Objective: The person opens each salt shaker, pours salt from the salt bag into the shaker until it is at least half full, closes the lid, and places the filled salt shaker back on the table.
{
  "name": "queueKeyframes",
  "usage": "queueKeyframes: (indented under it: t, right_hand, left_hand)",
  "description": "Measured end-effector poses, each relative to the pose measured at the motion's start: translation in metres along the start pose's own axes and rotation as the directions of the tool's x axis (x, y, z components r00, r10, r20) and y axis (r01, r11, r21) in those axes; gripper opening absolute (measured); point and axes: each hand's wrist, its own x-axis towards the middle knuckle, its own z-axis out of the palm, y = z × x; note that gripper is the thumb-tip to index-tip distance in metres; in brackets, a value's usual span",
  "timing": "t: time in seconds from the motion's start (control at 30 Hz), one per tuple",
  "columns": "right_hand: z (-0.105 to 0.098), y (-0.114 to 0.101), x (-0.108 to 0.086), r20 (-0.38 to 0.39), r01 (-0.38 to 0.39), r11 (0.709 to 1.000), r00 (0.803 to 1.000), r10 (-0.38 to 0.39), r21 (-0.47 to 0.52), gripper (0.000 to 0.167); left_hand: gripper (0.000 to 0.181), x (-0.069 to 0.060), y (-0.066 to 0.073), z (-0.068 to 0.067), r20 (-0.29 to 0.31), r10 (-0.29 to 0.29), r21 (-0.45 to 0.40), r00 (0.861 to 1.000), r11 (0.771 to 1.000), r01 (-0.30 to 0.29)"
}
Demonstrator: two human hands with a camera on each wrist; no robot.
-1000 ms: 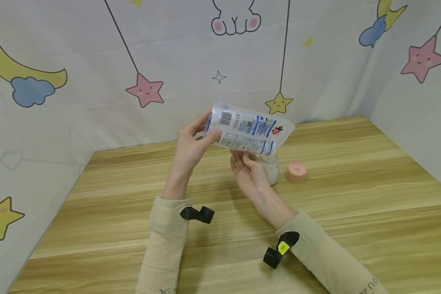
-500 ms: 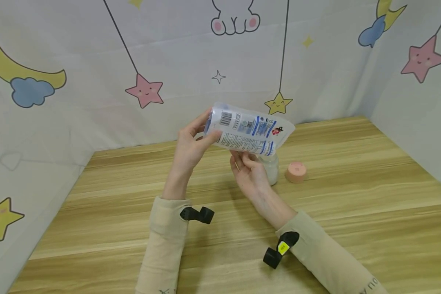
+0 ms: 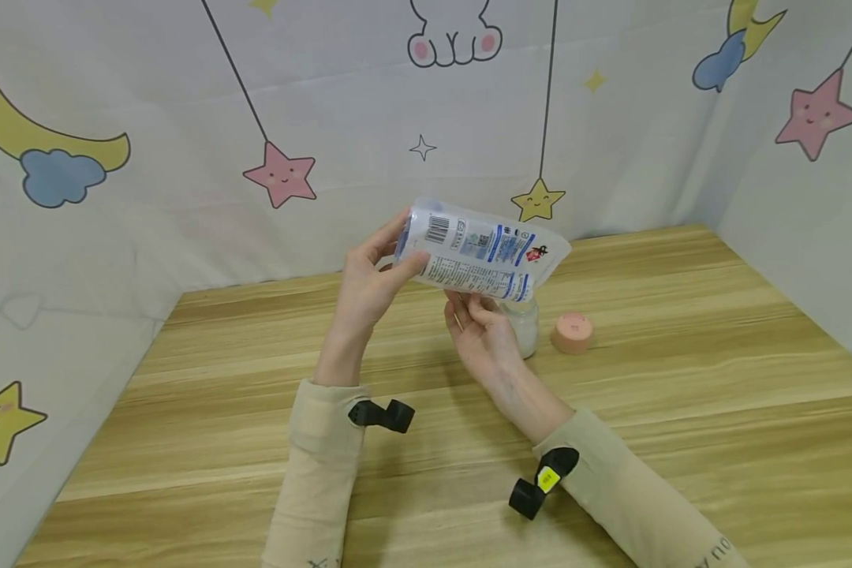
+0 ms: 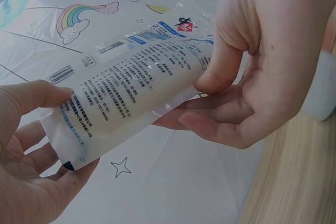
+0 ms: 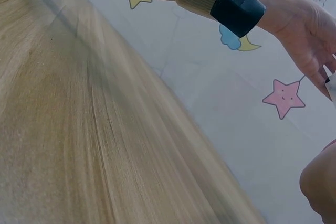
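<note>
A white printed pouch (image 3: 479,248) with blue lettering is held tilted above the table, its right end lower. My left hand (image 3: 369,284) grips its left end, thumb on the printed face and the other fingers behind. In the left wrist view the right hand (image 4: 262,72) pinches the pouch (image 4: 131,87) near its other end, thumb on the front and fingers underneath. Under the pouch's lower end stands a clear jar (image 3: 524,331) with white contents, just beyond my right hand (image 3: 486,339); the pouch hides its mouth.
A round pink lid (image 3: 573,332) lies on the wooden table (image 3: 220,410) just right of the jar. Behind the table hangs a pale cloth (image 3: 355,102) printed with stars, moons and clouds. Black cameras (image 3: 390,415) sit on both sleeves.
</note>
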Motion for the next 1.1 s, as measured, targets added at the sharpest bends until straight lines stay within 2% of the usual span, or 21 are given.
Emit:
queueKeyframes:
  t: [0.27,0.5,0.77,1.1]
  right_hand:
    - [0.0014,-0.0001,-0.0008,-0.003,-0.007,0.999,1.0,0.007,0.036,0.011]
    - [0.0017,-0.0008,-0.0003,0.013,-0.011,0.999,1.0,0.011,0.039,0.01]
    - [0.0039,-0.0007,-0.0009,0.003,-0.016,0.999,1.0,0.016,0.05,0.01]
    - [0.0035,-0.0005,-0.002,0.008,-0.011,0.999,1.0,0.011,0.043,0.013]
  left_hand:
    - [0.056,0.0001,0.0011,0.0003,-0.009,-0.012,0.002,1.0,1.0,0.012]
    - [0.056,-0.001,0.0019,0.0016,-0.011,0.011,0.001,1.0,1.0,-0.011]
    - [0.052,-0.0012,0.0009,-0.0005,-0.045,0.022,0.007,0.999,1.0,-0.022]
    - [0.052,-0.0012,0.001,-0.0021,-0.03,0.016,0.006,0.999,1.0,-0.016]
